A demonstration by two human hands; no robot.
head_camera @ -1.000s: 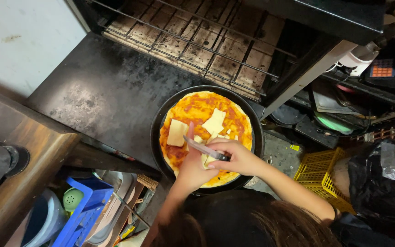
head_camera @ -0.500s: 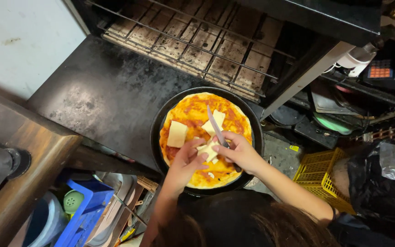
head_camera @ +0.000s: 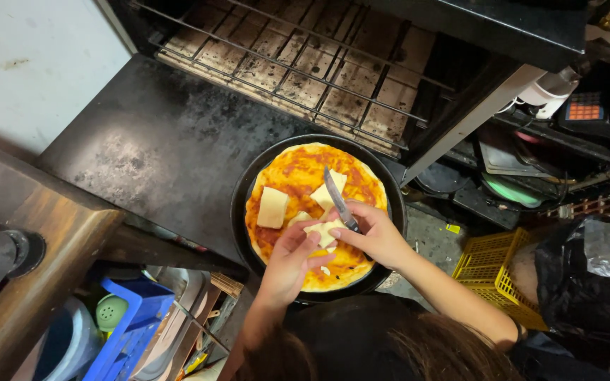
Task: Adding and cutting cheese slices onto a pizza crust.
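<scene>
Hands [head_camera: 333,247] over pizza [head_camera: 298,176], oven rack [head_camera: 305,63] behind

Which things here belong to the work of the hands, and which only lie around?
In use: left hand and right hand, knife, cheese block, cheese slices, sauced pizza, black pan.
Lying about: yellow crate, blue crate, oven rack.

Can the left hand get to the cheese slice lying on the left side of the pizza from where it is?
Probably yes. The left hand hovers just right of that cheese slice, with only bare sauced pizza between; its fingers hold another cheese piece.
</scene>
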